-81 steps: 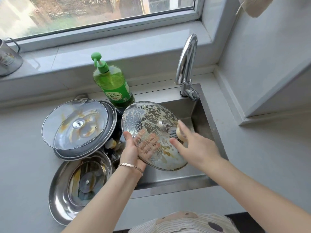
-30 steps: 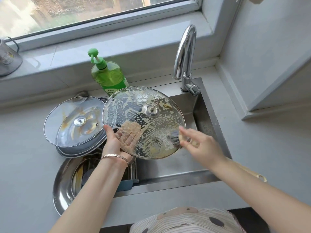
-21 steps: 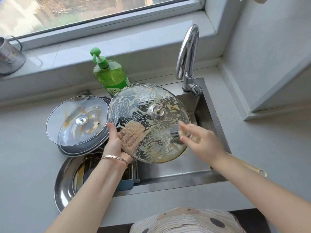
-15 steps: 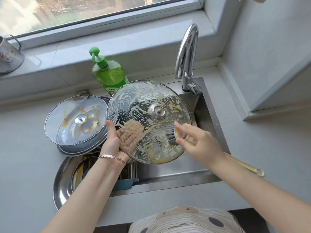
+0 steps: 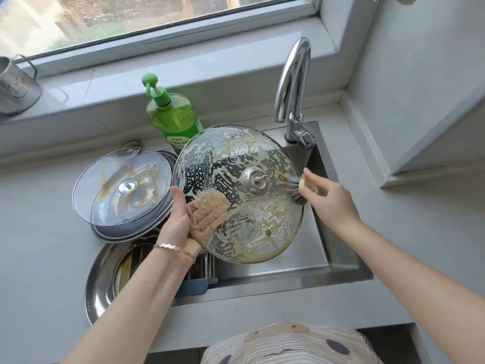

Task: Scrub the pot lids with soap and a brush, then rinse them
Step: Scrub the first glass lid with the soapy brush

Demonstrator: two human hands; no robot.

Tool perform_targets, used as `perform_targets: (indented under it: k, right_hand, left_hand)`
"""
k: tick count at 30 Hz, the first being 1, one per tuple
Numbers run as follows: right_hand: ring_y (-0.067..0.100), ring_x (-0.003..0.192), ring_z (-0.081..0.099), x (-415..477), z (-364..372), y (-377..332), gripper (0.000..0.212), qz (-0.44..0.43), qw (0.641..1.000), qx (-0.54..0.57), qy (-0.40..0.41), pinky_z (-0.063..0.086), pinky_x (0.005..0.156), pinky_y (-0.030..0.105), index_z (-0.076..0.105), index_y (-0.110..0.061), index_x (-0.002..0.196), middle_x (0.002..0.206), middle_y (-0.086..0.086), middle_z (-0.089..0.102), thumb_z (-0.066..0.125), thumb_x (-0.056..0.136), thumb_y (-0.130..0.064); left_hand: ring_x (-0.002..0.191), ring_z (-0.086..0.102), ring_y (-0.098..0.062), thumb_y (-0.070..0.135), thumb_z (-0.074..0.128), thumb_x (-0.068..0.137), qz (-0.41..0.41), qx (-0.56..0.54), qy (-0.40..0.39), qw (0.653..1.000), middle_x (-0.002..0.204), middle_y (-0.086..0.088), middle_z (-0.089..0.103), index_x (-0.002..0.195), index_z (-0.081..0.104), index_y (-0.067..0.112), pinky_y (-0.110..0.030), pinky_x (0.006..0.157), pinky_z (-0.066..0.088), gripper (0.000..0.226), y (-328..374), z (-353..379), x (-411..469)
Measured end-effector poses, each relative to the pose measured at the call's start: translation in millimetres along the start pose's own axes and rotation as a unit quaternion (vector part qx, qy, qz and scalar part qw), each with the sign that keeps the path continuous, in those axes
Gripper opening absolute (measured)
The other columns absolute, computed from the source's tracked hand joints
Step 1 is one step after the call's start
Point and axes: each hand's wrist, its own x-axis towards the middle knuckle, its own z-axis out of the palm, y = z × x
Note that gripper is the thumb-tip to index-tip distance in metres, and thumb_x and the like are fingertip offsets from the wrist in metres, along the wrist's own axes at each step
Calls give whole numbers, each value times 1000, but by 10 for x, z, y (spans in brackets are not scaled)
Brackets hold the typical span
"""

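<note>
My pale grey bench (image 5: 39, 258) bears a green plastic pump bottle (image 5: 174, 122) at its back edge, a steel basin (image 5: 101, 286) near the front.

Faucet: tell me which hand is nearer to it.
Right. The right hand, gripping the brush, is just in front of the faucet; the left hand holds the soapy lid at its left edge, farther away.

Soft daylight pours in from the window (image 5: 131, 17) up top, blown out at its left. Bright streaks on the faucet (image 5: 294, 124), foam on the glass lid (image 5: 249, 227) gleaming. Shadows faint, focus crisp, edges bowing.
</note>
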Motion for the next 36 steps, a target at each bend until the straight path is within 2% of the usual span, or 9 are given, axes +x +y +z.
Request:
perform_targets:
  k: [3,7,11,15,19,24,27,31,36]
  right_hand:
    - [8,93,59,-140,89,-141,43,-75,995,-41,-47,46,74,23,50,-46,128,119,-21,58,61,88,-36]
    - [20,114,56,124,-2,-148,44,7,1000,-16,8,45,95,38,50,-40,131,124,-2,62,57,88,-42]
    - [14,80,60,21,93,-255,42,-73,994,-51,-64,50,80,39,49,-46,129,116,2,66,58,88,-39]
    - [22,111,55,280,-11,-232,44,-12,999,-51,-13,45,90,35,47,-40,133,126,4,61,54,90,-40]
    - [15,69,58,177,110,-387,42,-86,991,-66,-83,47,68,32,47,-45,130,92,-3,69,56,89,-39]
    - [14,123,49,656,-37,-212,44,-3,997,-59,-40,36,103,31,51,-34,131,131,-6,57,57,88,-37]
    - [12,122,51,732,-9,-36,43,25,997,-45,-60,35,108,33,54,-33,129,127,-7,60,59,87,-38]
    - [11,121,52,389,33,175,43,41,996,-9,-82,37,107,37,55,-34,128,126,-9,61,59,86,-39]
    - [12,124,49,58,88,386,42,38,994,-16,-104,37,107,38,55,-39,126,128,-9,59,61,85,-40]
  left_hand:
    - [65,71,-20,60,30,90,-4,14,3,1000,74,-13,73,91,62,1,-29,53,58,67,5,-29,15]
    - [65,71,-19,58,28,91,1,33,-19,999,74,-13,73,92,62,0,-29,59,59,67,-30,-52,0]
    - [66,72,-19,59,28,90,-2,36,-19,999,75,-12,73,93,62,0,-28,60,59,68,-30,-85,12]
    - [68,72,-20,59,27,90,-3,54,-24,998,77,-13,73,96,63,0,-28,59,59,69,-26,-108,-6]
    - [65,71,-20,57,28,91,-10,66,-21,998,75,-13,73,92,62,-1,-27,54,58,67,-51,-90,-4]
    - [64,71,-23,58,36,86,-27,71,-8,997,75,-16,72,92,63,-4,-30,53,58,67,-61,-119,-8]
    - [62,71,-22,58,46,74,0,98,15,995,74,-15,72,93,64,-3,-28,54,58,67,-60,-121,23]
    - [69,71,-26,56,47,85,0,76,49,996,79,-15,73,90,66,1,-38,71,58,58,6,-189,74]
    - [61,70,-23,49,45,90,6,54,58,997,72,-14,72,95,64,-2,-36,57,59,54,18,-194,112]
